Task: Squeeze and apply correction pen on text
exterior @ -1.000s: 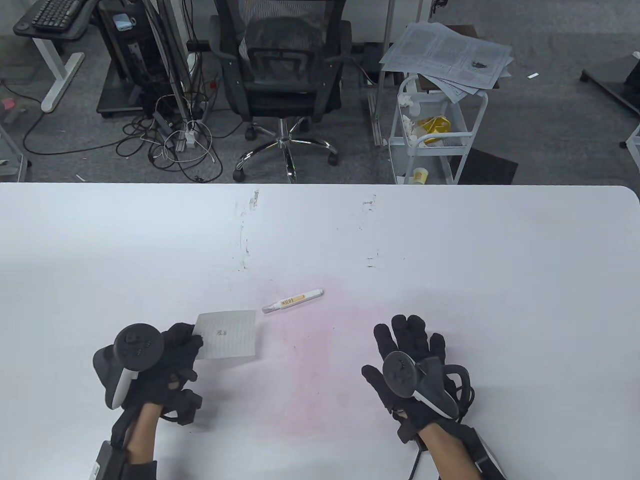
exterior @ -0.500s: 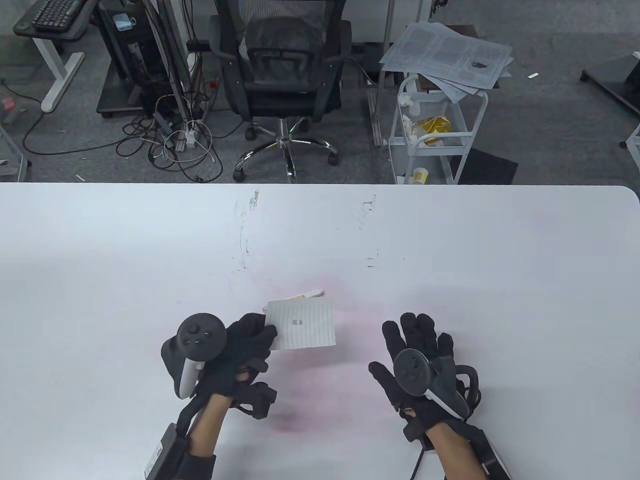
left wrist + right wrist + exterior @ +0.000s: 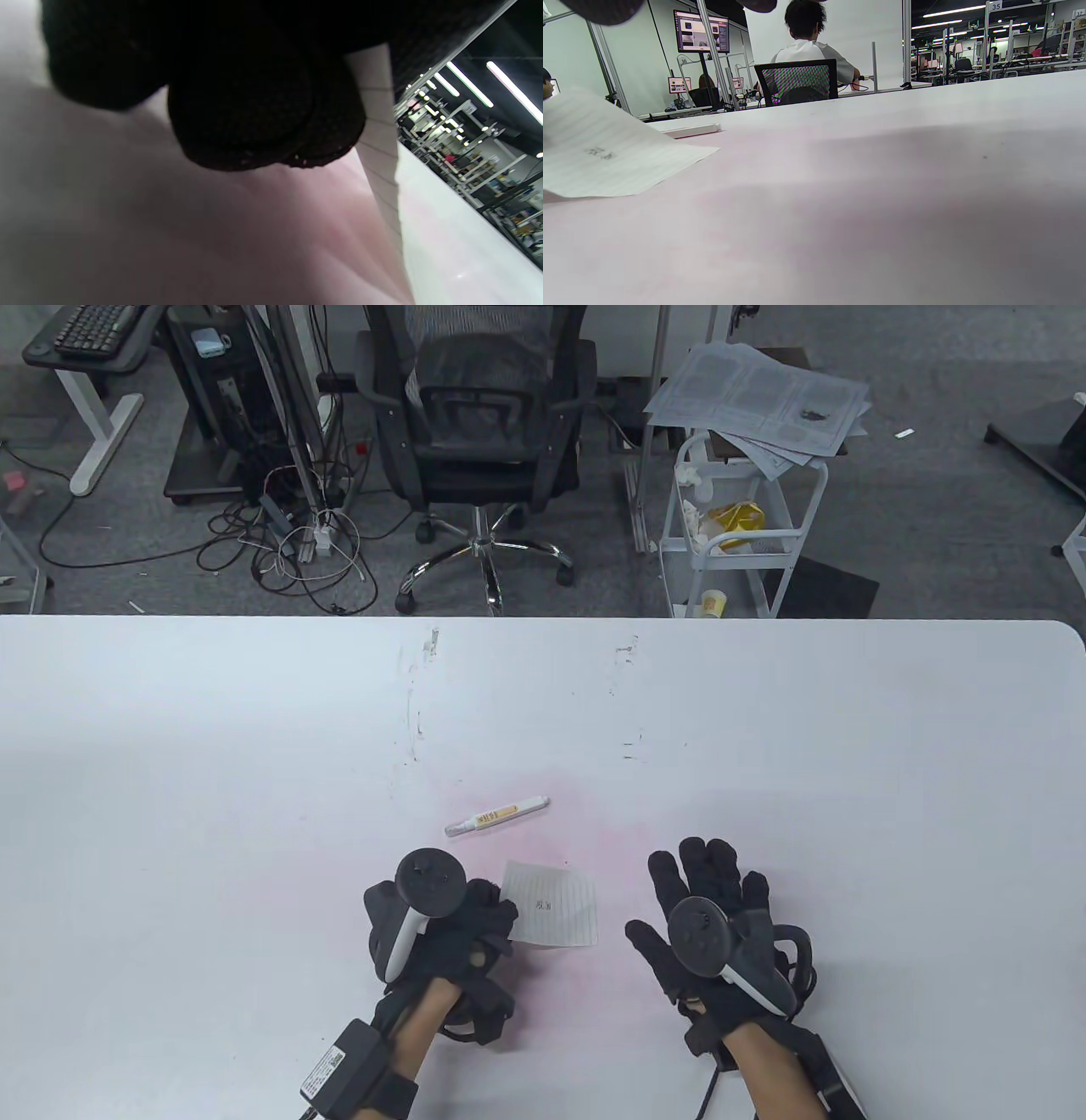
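A white correction pen (image 3: 497,816) with a yellow label lies on the table, pointing lower left to upper right; it also shows in the right wrist view (image 3: 689,130). A small lined paper (image 3: 553,913) with a bit of dark text lies just below the pen. My left hand (image 3: 475,925) holds the paper's left edge; in the left wrist view my fingers (image 3: 254,114) cover the paper (image 3: 379,140). My right hand (image 3: 704,891) rests flat on the table with fingers spread, right of the paper. The paper (image 3: 606,156) shows at the left of the right wrist view.
The white table (image 3: 764,712) has scuff marks near its far middle and a pink stain around the pen. Beyond the far edge stand an office chair (image 3: 479,432) and a white cart (image 3: 747,526) with papers.
My left hand has carried the paper from the left side rightward and down, past the pen, to a spot just below the pen. My right hand has stayed almost still.
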A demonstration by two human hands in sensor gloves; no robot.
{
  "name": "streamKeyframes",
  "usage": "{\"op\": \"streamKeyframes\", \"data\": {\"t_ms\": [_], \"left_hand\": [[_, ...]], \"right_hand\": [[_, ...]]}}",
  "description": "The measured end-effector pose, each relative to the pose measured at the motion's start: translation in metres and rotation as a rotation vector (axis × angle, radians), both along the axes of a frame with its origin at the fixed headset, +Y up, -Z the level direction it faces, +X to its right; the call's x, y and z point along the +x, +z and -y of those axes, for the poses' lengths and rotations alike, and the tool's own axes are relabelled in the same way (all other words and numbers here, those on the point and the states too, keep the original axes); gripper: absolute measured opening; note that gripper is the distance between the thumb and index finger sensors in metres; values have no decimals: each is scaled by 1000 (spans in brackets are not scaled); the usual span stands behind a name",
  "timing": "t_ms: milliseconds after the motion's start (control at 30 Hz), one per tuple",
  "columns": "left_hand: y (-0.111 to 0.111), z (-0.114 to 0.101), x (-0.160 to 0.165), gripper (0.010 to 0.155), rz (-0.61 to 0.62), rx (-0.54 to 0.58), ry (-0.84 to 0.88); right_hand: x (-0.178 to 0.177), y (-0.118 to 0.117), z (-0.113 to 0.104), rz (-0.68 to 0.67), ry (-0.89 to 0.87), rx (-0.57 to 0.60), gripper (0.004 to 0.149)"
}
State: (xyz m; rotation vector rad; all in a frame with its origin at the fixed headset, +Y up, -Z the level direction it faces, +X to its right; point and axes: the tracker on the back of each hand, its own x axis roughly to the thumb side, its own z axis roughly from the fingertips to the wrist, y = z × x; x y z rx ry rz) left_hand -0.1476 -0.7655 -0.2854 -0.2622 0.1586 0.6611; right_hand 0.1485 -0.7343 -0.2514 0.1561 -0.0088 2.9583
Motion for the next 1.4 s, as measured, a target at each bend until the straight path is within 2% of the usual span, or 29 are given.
{"op": "streamKeyframes", "data": {"t_ms": [233, 367, 500, 567, 633, 867, 1100, 1267, 1400], "left_hand": [[1, 0, -1, 38, -13, -37, -38], [2, -5, -2, 49, 35, -91, -84], [4, -22, -3, 62, 50, 2, -283], [6, -31, -2, 67, 86, 98, -400], [8, -36, -1, 70, 90, 105, -465], [7, -55, -8, 73, 94, 253, -560], [-16, -74, -6, 72, 170, 433, -871], [-35, -79, -2, 72, 177, 454, -963], [-49, -72, -1, 72, 186, 429, -1000]], "right_hand": [[1, 0, 0, 3, -1, -3, 79], [1, 0, 0, 3, -2, -2, 79], [1, 0, 0, 4, 0, 0, 79], [1, 0, 0, 4, 0, 2, 79], [1, 0, 0, 4, 1, 4, 79], [1, 0, 0, 3, 3, 10, 79], [1, 0, -1, 6, 0, 9, 79], [1, 0, -1, 7, -6, 8, 79], [2, -1, -1, 7, -12, 10, 79]]}}
